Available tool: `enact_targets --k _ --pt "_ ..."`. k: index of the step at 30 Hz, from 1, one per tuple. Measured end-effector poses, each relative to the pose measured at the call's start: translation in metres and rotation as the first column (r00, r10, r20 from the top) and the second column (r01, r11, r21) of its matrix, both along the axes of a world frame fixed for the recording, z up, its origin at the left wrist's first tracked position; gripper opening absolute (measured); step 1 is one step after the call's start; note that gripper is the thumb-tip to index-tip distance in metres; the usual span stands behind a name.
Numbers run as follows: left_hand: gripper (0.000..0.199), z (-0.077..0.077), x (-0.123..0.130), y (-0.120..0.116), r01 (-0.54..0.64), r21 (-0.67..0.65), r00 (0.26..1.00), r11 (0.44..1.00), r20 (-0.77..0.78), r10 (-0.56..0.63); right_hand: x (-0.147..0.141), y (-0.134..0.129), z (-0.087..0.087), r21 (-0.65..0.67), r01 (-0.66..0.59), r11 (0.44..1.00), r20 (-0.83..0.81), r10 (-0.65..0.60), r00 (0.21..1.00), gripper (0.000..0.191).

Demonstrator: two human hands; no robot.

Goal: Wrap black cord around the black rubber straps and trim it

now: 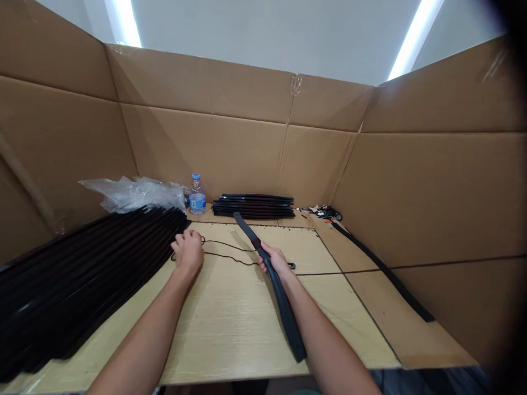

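Note:
My right hand (pixel 275 260) is wrapped round a long, flat black strip-like piece (pixel 284 307) with a dark band near its upper part. The piece slants from the middle of the table down toward the front edge. Two strands of a thin black cord (pixel 230 255) run between it and my left hand (pixel 188 252). The fingers of my left hand are curled on the cord, beside a large pile of black strips (pixel 94 269). A small dark clip-like end (pixel 292 266) shows just right of my right hand; its kind is unclear.
Cardboard walls (pixel 197 142) enclose the table (pixel 222 329) on three sides. Along the back stand clear plastic bags (pixel 135 193), a water bottle (pixel 197 196), a stack of shorter black strips (pixel 253 207) and a tangle of small cords (pixel 327 212). One black strip (pixel 387 274) lies at right.

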State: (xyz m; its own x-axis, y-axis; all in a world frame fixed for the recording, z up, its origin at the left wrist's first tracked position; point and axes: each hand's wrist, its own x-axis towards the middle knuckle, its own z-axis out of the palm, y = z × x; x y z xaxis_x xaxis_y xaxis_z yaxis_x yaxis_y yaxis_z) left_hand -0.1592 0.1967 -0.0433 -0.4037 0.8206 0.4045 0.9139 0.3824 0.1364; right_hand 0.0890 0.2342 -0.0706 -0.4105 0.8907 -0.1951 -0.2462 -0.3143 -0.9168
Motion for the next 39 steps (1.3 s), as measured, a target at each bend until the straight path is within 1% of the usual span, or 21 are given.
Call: enact_targets --k 2,3,5,7,8,10,12,14,16,18,20,22,24,25,27,28,30,32,36,38,39 --pt "0.019 -0.003 0.030 -0.002 0.262 0.026 0.963 0.965 0.064 -0.263 -0.001 0.000 0.000 0.000 -0.001 1.000 0.004 0.001 1.000 0.041" --pt "0.018 -0.006 0.047 -0.003 0.422 0.022 0.898 0.906 0.122 -0.422 -0.001 0.000 0.000 0.001 -0.001 1.000 0.005 0.001 1.000 0.041" --pt "0.019 -0.015 0.078 -0.006 0.692 0.016 0.705 0.722 0.201 -0.680 -0.002 0.000 0.000 0.001 -0.006 1.000 0.006 0.006 1.000 0.042" --pt "0.018 -0.023 0.098 -0.007 0.788 -0.011 0.602 0.616 0.224 -0.766 -0.002 0.000 0.000 -0.001 -0.013 1.000 0.011 0.013 1.000 0.045" --pt "0.016 -0.027 0.102 -0.007 0.799 -0.028 0.591 0.601 0.218 -0.776 -0.001 0.000 -0.001 -0.003 -0.012 1.000 0.014 0.012 1.000 0.045" --pt "0.016 -0.029 0.096 -0.003 0.761 -0.056 0.644 0.646 0.184 -0.743 0.000 0.002 -0.001 -0.004 0.002 1.000 0.018 -0.002 1.000 0.045" --pt "0.015 -0.026 0.074 0.002 0.646 -0.065 0.761 0.761 0.135 -0.634 0.002 0.003 -0.002 0.001 0.029 1.000 0.020 -0.029 0.999 0.042" --pt "0.016 -0.018 0.044 0.005 0.452 -0.058 0.891 0.890 0.081 -0.447 0.005 0.005 -0.003 0.010 0.052 0.999 0.020 -0.052 0.998 0.039" --pt "0.022 -0.008 0.016 0.003 0.170 -0.027 0.985 0.985 0.020 -0.169 0.007 0.006 -0.003 0.017 0.064 0.998 0.019 -0.064 0.998 0.037" --pt "0.027 0.001 -0.004 0.000 -0.055 0.007 0.998 0.998 -0.009 0.055 0.008 0.005 -0.002 0.019 0.064 0.998 0.019 -0.064 0.998 0.036" --pt "0.028 0.005 -0.008 -0.004 -0.161 0.008 0.987 0.987 -0.020 0.161 0.008 0.005 -0.001 0.016 0.058 0.998 0.023 -0.059 0.998 0.035" --pt "0.026 0.004 0.003 -0.005 -0.101 -0.014 0.995 0.995 -0.012 0.101 0.008 0.004 -0.001 0.013 0.054 0.998 0.028 -0.054 0.998 0.037" --pt "0.021 -0.003 0.028 -0.005 0.150 -0.025 0.988 0.988 0.036 -0.149 0.007 0.003 0.000 0.009 0.051 0.999 0.032 -0.051 0.998 0.039" --pt "0.018 -0.008 0.043 -0.005 0.320 -0.011 0.944 0.947 0.083 -0.318 0.007 0.002 0.000 0.007 0.048 0.999 0.033 -0.048 0.998 0.040" --pt "0.018 -0.019 0.073 -0.006 0.660 0.021 0.742 0.751 0.141 -0.656 0.007 0.002 0.000 0.006 0.039 0.999 0.033 -0.040 0.999 0.042" --pt "0.019 -0.025 0.085 -0.007 0.740 0.018 0.661 0.672 0.165 -0.732 0.007 0.002 0.000 0.008 0.034 0.999 0.033 -0.034 0.999 0.042" --pt "0.015 -0.032 0.100 -0.007 0.811 -0.001 0.575 0.586 0.192 -0.796 0.007 0.002 0.000 0.010 0.028 1.000 0.031 -0.028 0.999 0.043" --pt "0.014 -0.033 0.096 -0.004 0.787 -0.030 0.609 0.616 0.195 -0.769 0.008 0.002 0.000 0.007 0.032 0.999 0.032 -0.032 0.999 0.043" --pt "0.016 -0.022 0.053 0.004 0.525 -0.035 0.836 0.850 0.208 -0.508 0.008 0.003 0.000 -0.003 0.044 0.999 0.032 -0.044 0.998 0.042" --pt "0.016 -0.017 0.036 0.005 0.468 -0.028 0.866 0.883 0.214 -0.452 0.008 0.002 0.001 -0.001 0.049 0.999 0.030 -0.049 0.998 0.042" --pt "0.016 -0.017 0.033 0.005 0.479 -0.020 0.859 0.877 0.215 -0.464 0.007 0.002 0.002 0.001 0.051 0.999 0.030 -0.051 0.998 0.042"
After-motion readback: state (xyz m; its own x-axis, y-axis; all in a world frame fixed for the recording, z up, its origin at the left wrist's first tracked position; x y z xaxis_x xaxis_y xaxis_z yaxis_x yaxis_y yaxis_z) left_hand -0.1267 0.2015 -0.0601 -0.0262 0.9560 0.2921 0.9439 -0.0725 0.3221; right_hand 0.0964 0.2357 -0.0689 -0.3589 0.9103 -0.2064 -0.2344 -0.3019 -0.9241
